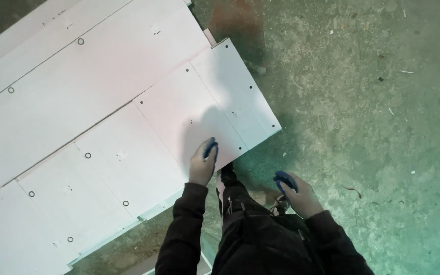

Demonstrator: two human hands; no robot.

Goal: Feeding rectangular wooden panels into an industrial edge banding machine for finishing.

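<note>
A: Report hand status.

B: Left hand (203, 162), in a glove with blue fingers, lies on the white panel (194, 114) near its lower edge, fingers curled loosely down against the surface and gripping nothing. Right hand (295, 191), gloved the same way, hangs free above the concrete floor (362, 117), fingers half curled and holding nothing.

A: Location of the panel?

B: It lies flat and slanted, its lower right corner jutting out over the floor. It adjoins further white boards (67, 97) up and to the left. What supports them is not visible.

A: Handling properties?

B: Judged as rigid sheet stock, smooth-faced, likely slippery under a flat palm and moderately heavy for its thickness. Corners and edges are probably the parts most easily chipped. Small drilled holes (87, 155) and ring-marked bores dot the faces.

A: Recommended hold?

B: Grip along the exposed long edges near the overhanging corner, one hand per side, rather than pressing on the face.

A: Containers?

B: None visible. The floor carries only dust, chips and scattered debris (352, 189).
</note>
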